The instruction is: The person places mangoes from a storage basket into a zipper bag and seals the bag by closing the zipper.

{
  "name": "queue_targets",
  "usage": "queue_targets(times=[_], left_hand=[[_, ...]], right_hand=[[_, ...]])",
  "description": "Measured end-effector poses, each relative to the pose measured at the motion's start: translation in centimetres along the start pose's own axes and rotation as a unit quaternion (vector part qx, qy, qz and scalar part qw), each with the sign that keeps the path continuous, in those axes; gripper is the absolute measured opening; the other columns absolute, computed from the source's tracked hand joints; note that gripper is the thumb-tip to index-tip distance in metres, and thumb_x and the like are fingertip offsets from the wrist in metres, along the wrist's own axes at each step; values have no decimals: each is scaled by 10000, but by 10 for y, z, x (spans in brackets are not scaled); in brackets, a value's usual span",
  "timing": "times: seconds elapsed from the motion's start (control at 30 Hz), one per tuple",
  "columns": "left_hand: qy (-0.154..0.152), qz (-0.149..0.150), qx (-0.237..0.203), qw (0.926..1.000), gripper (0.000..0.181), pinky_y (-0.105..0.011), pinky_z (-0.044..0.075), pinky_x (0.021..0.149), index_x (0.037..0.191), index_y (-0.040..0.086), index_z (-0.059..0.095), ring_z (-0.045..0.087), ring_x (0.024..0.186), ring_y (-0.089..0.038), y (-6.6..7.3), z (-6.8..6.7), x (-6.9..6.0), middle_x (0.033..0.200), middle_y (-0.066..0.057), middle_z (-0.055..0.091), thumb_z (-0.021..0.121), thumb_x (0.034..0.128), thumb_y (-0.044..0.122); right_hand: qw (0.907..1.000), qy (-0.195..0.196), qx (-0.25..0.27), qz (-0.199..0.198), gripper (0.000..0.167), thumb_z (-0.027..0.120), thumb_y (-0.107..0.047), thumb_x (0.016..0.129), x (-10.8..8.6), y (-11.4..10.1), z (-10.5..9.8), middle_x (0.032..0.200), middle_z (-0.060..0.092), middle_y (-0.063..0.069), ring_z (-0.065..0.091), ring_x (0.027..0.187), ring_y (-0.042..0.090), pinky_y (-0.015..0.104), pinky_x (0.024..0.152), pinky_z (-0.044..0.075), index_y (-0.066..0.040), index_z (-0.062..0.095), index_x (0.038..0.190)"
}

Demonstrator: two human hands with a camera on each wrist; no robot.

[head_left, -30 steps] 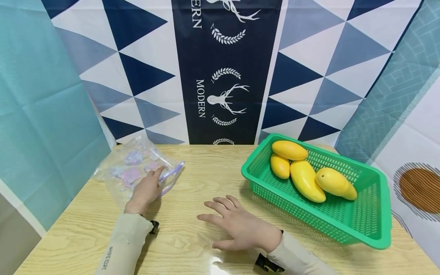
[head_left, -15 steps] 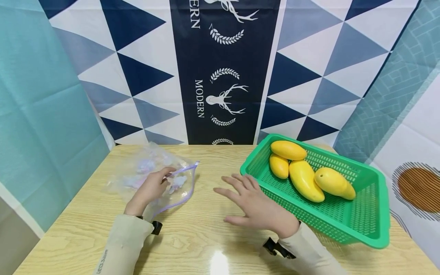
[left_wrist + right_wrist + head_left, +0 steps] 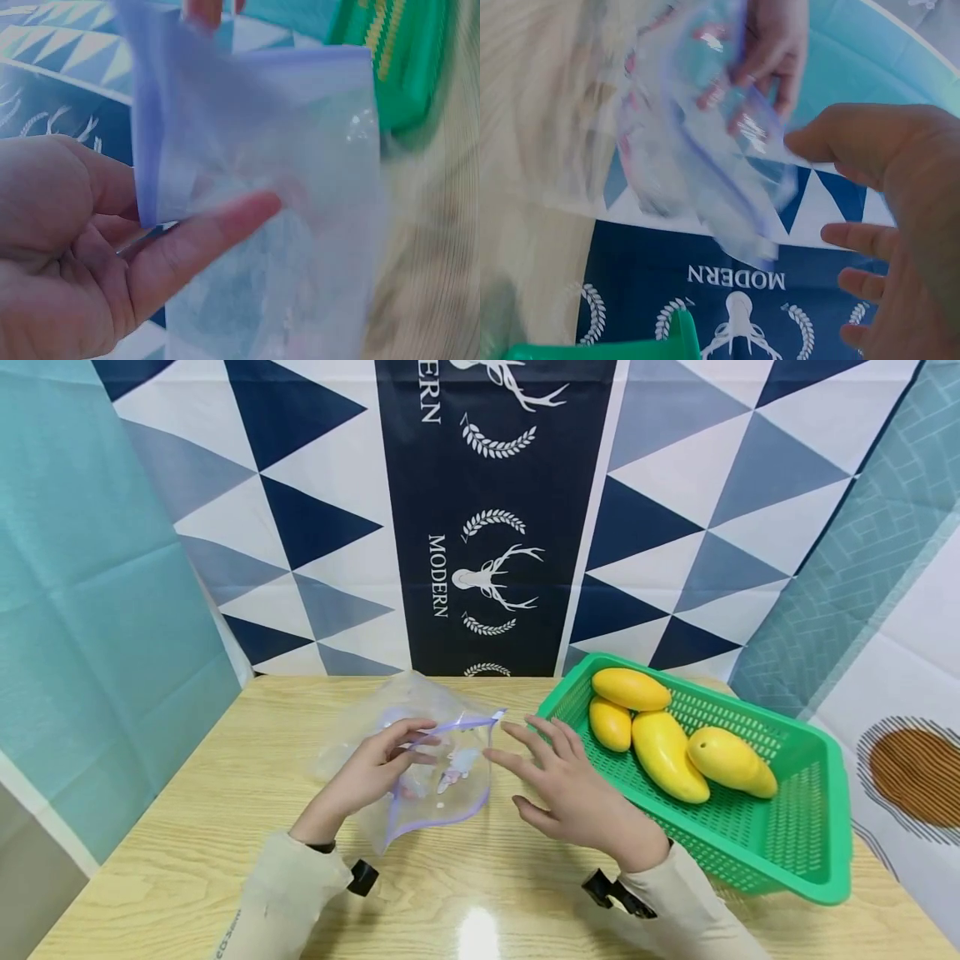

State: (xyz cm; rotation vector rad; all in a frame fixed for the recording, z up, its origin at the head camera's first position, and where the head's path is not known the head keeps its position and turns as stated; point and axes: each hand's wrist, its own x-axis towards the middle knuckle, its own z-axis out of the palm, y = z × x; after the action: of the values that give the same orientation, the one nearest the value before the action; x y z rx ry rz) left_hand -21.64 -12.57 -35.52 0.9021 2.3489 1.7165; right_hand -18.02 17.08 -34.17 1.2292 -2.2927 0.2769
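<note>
A clear zip bag [image 3: 459,781] with a purple sealing edge and pink and pale blue printed patches hangs over the middle of the table, its mouth gaping toward me. My left hand [image 3: 371,768] pinches its near left rim; in the left wrist view the thumb [image 3: 217,229] lies across the film and the other fingers are partly hidden. Just right of the bag's mouth, my right hand [image 3: 570,785] has its fingers spread and holds nothing. The right wrist view shows a gap between those fingers [image 3: 859,238] and the bag [image 3: 712,161].
On the right stands a green perforated basket [image 3: 795,877] with several yellow mangoes [image 3: 667,758] toward its far left side. The wooden table [image 3: 202,852] ends against a patterned cloth backdrop [image 3: 487,635]. Teal cloth [image 3: 112,610] hangs at the left.
My left hand has brought the zip bag rightward from the table's left side, and its mouth has spread wider. The right hand has shifted right and slightly forward, fingers still spread.
</note>
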Motion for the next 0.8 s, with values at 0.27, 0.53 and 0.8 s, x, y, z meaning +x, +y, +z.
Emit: queue_targets(times=[0.27, 0.53, 0.8], left_hand=[[-227, 24, -1532, 9879, 452, -484, 612, 682, 1475, -9, 366, 590, 1198, -384, 13, 7, 0, 1412, -313, 467, 404, 1026, -49], [-514, 232, -1824, 9816, 467, -295, 612, 643, 1475, -20, 351, 649, 1142, -201, 19, 11, -1, 1412, -263, 502, 442, 1018, -33], [-679, 205, -2339, 9697, 580, -297, 614, 684, 1492, -92, 284, 673, 1046, -190, 26, 15, -6, 1436, -237, 490, 469, 943, -73]], right_hand=[[9920, 653, -125, -1077, 526, 659, -17, 740, 5, -8, 6, 1383, 538, 127, 413, 1300, 413, 611, 1095, 316, -176, 640, 1242], [9754, 1217, -125, -1831, 256, 419, -169, 973, 9, -11, 1, 1167, 668, 68, 545, 1196, 362, 575, 1025, 440, -163, 675, 980], [9709, 1363, 119, -1967, 230, 454, -192, 963, 8, -4, -10, 1078, 686, 70, 574, 1134, 358, 562, 1055, 420, -164, 675, 905]])
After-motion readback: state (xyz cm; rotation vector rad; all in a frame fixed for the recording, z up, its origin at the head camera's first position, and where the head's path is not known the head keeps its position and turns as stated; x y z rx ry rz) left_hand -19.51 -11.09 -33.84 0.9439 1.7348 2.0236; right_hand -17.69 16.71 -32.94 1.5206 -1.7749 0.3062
